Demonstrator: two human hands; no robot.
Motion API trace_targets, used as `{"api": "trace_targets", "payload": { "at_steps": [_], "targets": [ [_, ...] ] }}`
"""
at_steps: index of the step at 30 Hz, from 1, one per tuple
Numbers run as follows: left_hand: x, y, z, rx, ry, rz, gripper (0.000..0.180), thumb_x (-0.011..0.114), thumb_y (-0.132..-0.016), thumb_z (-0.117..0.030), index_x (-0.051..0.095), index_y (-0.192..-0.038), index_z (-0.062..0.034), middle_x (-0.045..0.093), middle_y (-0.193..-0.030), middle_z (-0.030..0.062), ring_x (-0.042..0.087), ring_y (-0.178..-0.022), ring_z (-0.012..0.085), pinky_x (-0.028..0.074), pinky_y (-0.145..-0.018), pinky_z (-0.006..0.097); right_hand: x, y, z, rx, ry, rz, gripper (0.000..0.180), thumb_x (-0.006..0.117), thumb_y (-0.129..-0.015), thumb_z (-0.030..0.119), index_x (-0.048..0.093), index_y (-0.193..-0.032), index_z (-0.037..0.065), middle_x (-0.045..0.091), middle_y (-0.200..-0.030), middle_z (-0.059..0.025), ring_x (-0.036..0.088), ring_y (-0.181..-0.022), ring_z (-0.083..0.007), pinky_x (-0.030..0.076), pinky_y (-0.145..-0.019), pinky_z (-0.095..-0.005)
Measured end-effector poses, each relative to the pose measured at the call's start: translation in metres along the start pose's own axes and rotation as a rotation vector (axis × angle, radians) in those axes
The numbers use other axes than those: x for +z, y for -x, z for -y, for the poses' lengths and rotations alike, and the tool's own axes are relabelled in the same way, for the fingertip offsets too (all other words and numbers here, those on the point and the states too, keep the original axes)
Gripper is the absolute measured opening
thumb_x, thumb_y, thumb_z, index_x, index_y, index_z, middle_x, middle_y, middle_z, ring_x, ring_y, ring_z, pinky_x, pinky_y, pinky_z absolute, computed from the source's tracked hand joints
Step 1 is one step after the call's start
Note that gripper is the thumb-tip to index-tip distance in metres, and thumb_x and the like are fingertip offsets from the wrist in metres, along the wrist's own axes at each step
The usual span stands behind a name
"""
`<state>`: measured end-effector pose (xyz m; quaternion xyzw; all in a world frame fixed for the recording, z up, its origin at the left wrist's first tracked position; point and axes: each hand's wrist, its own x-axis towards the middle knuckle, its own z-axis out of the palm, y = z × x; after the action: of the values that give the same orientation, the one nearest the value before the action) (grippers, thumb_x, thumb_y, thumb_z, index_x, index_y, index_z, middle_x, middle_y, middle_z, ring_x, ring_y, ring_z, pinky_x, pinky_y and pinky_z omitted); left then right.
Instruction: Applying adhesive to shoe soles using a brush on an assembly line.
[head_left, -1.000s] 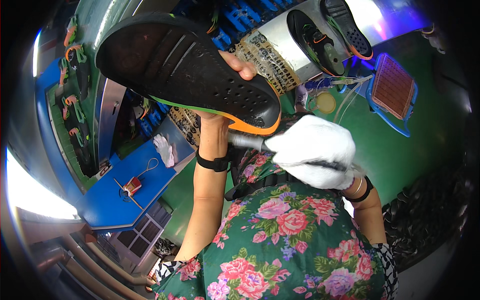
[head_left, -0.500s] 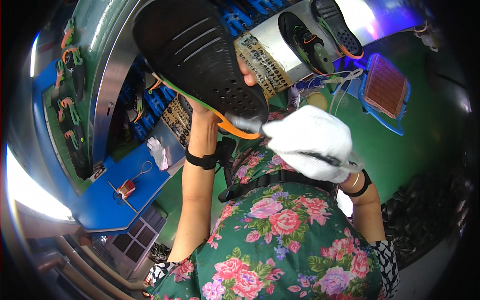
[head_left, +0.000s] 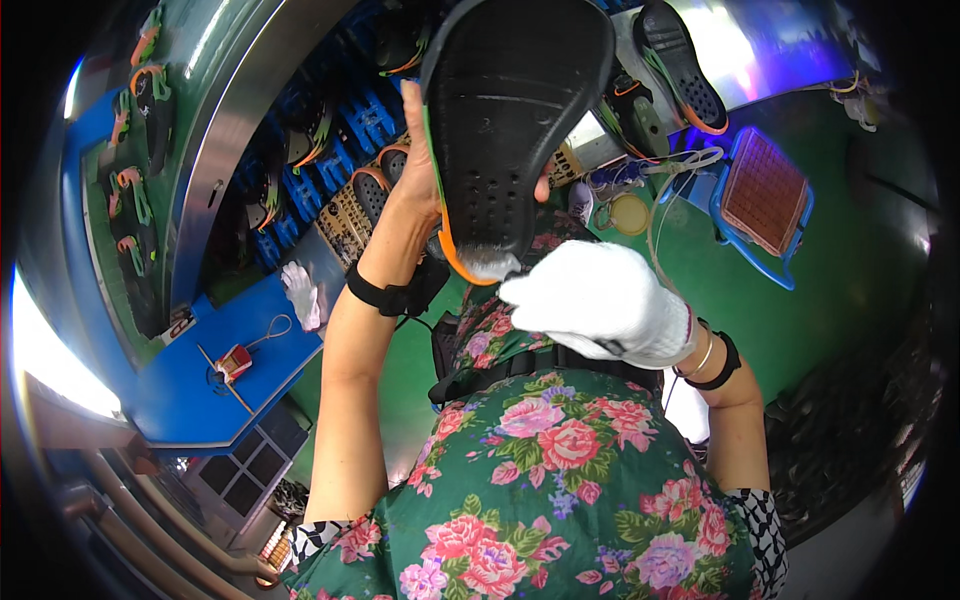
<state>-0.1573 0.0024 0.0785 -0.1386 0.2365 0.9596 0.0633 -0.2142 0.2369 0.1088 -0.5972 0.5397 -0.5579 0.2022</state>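
Note:
A large black shoe sole (head_left: pixel 500 130) with a green and orange edge is held up in front of me, heel toward me. My bare left hand (head_left: pixel 415 185) grips it from beneath, thumb along its left edge and a fingertip showing at the right. Small holes dot the sole, and a whitish, shiny patch covers its heel end. My right hand (head_left: pixel 595 305), in a white glove, is closed beside that heel. A small dark tip shows at its pinched fingers; I cannot make out what it is.
Several shoes ride on a belt (head_left: pixel 140 220) at left. A blue table (head_left: pixel 260 345) carries a pale glove (head_left: pixel 300 293) and a red object (head_left: pixel 234 364). Blue racks (head_left: pixel 370 120) stand ahead. Another black shoe (head_left: pixel 680 65) lies on the metal surface; a blue-framed stool (head_left: pixel 765 195) stands right.
The shoe sole has shifted right and turned more upright in my left hand. My gloved right hand has moved slightly left and down, staying beside the heel.

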Motion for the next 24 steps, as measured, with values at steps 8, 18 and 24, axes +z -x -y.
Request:
{"api": "trace_targets", "payload": {
  "at_steps": [8, 18, 24],
  "targets": [
    [-0.013, 0.004, -0.004, -0.163, -0.105, 0.085, 0.112, 0.028, -0.085, -0.092, 0.046, -0.149, -0.0023, 0.070, -0.117, 0.0237, 0.076, -0.085, 0.0382, 0.067, -0.074, 0.051, 0.003, 0.001, -0.006, 0.010, 0.031, 0.088, 0.030, 0.081, -0.077, 0.005, 0.078, -0.107, 0.012, 0.078, -0.106, -0.0069, 0.073, -0.083, -0.0237, 0.058, -0.071, -0.0336],
    [-0.007, -0.001, -0.009, -0.324, -0.399, -0.154, 0.096, 0.038, -0.095, -0.080, 0.044, -0.151, -0.0025, 0.071, -0.116, 0.0228, 0.075, -0.080, 0.0359, 0.065, -0.069, 0.054, 0.001, -0.006, -0.017, -0.043, -0.068, 0.068, 0.028, 0.080, -0.075, 0.007, 0.079, -0.102, 0.015, 0.078, -0.105, -0.0040, 0.071, -0.086, -0.0262, 0.058, -0.077, -0.0378],
    [-0.019, -0.001, -0.015, -0.409, -0.447, -0.308, 0.093, 0.034, -0.098, -0.080, 0.061, -0.133, 0.0022, 0.075, -0.104, 0.0180, 0.075, -0.085, 0.0306, 0.064, -0.080, 0.038, -0.007, -0.011, -0.022, -0.016, -0.092, 0.042, 0.021, 0.077, -0.080, 0.011, 0.078, -0.101, 0.012, 0.077, -0.100, -0.0060, 0.070, -0.085, -0.0273, 0.057, -0.082, -0.0404]
  ]
}}
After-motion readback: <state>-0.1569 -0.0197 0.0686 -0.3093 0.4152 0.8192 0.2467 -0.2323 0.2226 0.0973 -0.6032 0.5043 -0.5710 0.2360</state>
